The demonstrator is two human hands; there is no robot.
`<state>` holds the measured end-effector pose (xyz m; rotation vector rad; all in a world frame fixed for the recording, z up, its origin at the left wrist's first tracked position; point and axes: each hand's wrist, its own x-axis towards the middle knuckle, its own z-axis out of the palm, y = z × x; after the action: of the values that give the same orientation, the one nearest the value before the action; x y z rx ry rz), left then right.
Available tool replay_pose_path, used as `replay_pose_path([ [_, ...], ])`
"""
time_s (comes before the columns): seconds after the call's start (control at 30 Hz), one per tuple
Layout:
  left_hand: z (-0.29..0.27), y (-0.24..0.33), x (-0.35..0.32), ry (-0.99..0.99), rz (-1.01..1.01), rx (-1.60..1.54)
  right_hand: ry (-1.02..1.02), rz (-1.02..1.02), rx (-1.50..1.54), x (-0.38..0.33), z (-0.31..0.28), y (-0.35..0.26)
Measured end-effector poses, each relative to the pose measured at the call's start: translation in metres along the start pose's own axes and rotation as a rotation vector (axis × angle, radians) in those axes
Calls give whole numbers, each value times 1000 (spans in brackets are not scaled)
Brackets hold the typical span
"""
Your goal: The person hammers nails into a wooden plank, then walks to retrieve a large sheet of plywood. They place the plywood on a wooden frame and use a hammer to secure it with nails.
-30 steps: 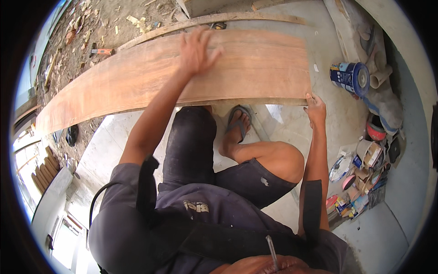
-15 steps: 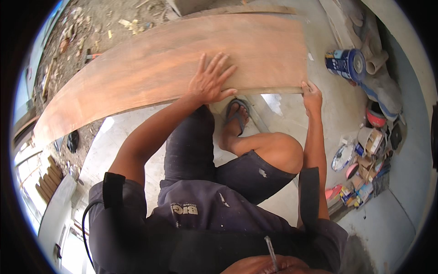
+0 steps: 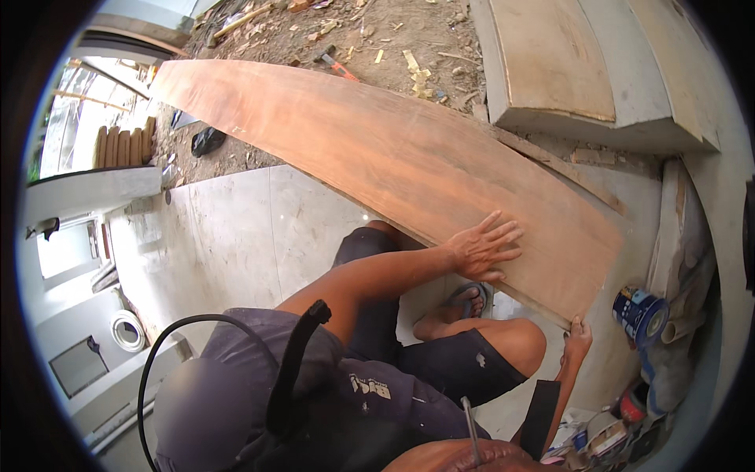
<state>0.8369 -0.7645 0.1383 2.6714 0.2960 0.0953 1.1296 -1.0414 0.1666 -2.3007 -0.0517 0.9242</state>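
A long reddish-brown wooden board (image 3: 377, 134), like a plank or door panel, stretches from near my knees to the far left. My left hand (image 3: 485, 248) lies flat on its upper face near the close end, fingers spread. At the board's near right corner, my right hand (image 3: 578, 340) pinches the edge, thumb on top and the other fingers partly hidden below. The board's underside and whatever supports it cannot be seen.
Concrete steps (image 3: 550, 63) rise beyond the board at the far right. A hammer with an orange handle (image 3: 340, 67) lies on the rubble-strewn dirt. To the right stand a blue paint can (image 3: 641, 315) and a pile of clutter (image 3: 605, 433). A black plastic bag (image 3: 208, 141) sits left.
The view has swung left, so the board now runs diagonally and the steps show more. My left hand remains flat on the board, and my right hand still grips its corner.
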Motion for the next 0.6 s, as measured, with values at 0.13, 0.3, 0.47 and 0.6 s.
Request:
replay_pose_path([
  [0.13, -1, -2, 7, -9, 22, -23, 80, -391, -719, 37, -12, -30],
  [0.3, 1, 2, -1, -30, -11, -33, -417, -959, -508, -21, 179, -296],
  [0.47, -9, -1, 0, -77, 13, -71, -803, -1240, -466, -21, 474, -385],
  [0.6, 16, -4, 2, 301, 85, 32, -690, -1158, -701, 5, 644, -389],
])
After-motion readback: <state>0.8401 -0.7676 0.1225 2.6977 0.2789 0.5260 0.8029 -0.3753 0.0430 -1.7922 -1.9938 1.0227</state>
